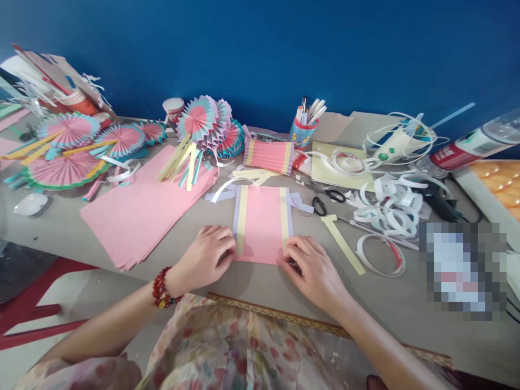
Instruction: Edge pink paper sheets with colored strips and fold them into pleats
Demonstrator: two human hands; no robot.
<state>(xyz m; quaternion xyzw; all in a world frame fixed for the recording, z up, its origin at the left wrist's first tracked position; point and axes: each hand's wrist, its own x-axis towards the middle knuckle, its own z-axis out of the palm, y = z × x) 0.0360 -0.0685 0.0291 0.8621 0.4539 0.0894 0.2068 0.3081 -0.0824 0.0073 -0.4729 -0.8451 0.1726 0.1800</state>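
A pink paper sheet [263, 222] with yellow and lilac strips along both long sides lies flat on the grey table [244, 281] in front of me. My left hand [205, 259] pinches its near left corner with curled fingers. My right hand [311, 266] presses down on its near right corner, fingers bent onto the paper. The sheet's near edge looks folded over between the two hands. A red bead bracelet [161, 287] sits on my left wrist.
A stack of pink sheets [142, 214] lies to the left, finished paper fans [69, 151] beyond it. A pleated pink piece [268, 156], a pen cup [303, 131], scissors [325, 201], a loose yellow strip [345, 245] and curled white paper strips [390, 208] lie behind and to the right.
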